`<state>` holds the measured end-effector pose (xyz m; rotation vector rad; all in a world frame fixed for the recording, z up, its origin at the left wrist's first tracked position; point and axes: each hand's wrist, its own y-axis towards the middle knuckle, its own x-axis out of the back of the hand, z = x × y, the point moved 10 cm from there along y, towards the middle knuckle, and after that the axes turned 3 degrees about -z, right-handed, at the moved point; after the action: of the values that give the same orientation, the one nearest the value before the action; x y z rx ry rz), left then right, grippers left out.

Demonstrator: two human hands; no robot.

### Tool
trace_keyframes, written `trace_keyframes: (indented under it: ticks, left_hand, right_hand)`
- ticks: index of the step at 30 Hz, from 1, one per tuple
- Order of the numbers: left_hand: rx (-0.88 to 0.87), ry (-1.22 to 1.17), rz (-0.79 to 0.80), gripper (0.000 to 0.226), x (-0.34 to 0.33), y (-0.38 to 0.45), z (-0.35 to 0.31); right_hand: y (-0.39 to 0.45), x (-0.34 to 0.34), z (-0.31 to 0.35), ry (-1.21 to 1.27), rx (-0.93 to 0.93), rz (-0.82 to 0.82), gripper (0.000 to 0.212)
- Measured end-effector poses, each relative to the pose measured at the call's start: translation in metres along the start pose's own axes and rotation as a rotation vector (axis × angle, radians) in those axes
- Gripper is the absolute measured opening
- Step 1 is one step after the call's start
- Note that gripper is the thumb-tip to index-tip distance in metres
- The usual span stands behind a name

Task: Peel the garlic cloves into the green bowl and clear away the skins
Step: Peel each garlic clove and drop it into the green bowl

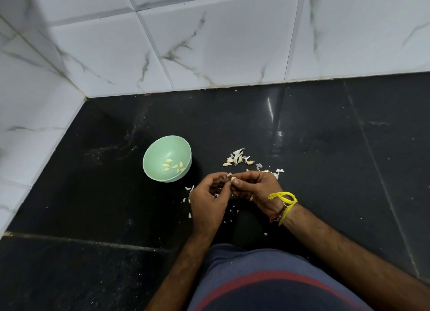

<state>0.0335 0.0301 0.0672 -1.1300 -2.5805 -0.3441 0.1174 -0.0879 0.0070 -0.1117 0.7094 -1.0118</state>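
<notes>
Bare worktop [325, 147] lay open right of the skins [239, 158]; the green bowl [153, 168] and tiled walls [209, 50] hemmed the left.

Countertop: black polished stone slab [325, 147], glossy, mirroring a light streak; faint pale scuffs and specks on the sheen.
Wall: white marble-look ceramic tiles [221, 47] with grey veins, smooth, softly shiny; thin grout lines between.
Bowl: small round pale green bowl [152, 157], plastic by the look, matt and smooth inside.
Cloves in bowl: peeled cream-yellow garlic cloves [173, 165], smooth, slightly waxy.
Skins: white papery garlic skins [238, 157], thin, dry, crinkled, matt.
Wrist band: bright yellow thread wristband [285, 201], stringy fibre, loosely knotted.
Clothing: navy cloth shirt with a red stripe [267, 282], soft, matt, knit-like.
</notes>
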Motion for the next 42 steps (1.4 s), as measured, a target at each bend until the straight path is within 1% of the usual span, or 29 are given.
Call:
trace_keyframes:
  ticks: [8,16,20,23,30,34,37,40,42]
  left_hand:
    - [-0.027,-0.004,-0.012,0.034,0.006,-0.002,-0.004]
    - [-0.035,0.048,-0.001,0.035,0.008,-0.005,-0.008]
    - [-0.001,0.048,-0.009,0.036,0.008,-0.008,-0.007]
    - [-0.006,0.058,-0.014,0.037,0.009,-0.006,-0.008]
    - [0.032,0.067,-0.005,0.035,0.008,-0.008,-0.004]
    - [0.070,0.043,-0.001,0.042,0.011,-0.009,0.000]
    - [0.079,0.037,-0.018,0.045,0.013,-0.010,0.003]
    - [0.093,0.025,-0.028,0.047,0.013,-0.012,0.005]
    - [0.096,0.020,-0.036,0.048,0.012,-0.013,0.006]
  right_hand:
    - [-0.002,-0.001,0.006,-0.152,0.087,0.002,0.022]
    - [-0.006,-0.003,0.008,-0.252,0.141,-0.003,0.013]
    - [-0.008,-0.005,0.016,-0.374,0.206,0.023,0.013]
    - [-0.007,-0.007,0.021,-0.414,0.222,0.050,0.014]
    - [-0.009,-0.007,0.018,-0.388,0.220,0.091,0.014]
    - [-0.007,-0.008,0.008,-0.288,0.129,0.127,0.017]
    - [-0.006,-0.011,0.002,-0.267,0.083,0.153,0.020]
    - [-0.006,-0.012,0.001,-0.273,0.074,0.135,0.025]
    - [-0.006,-0.012,0.000,-0.271,0.077,0.119,0.024]
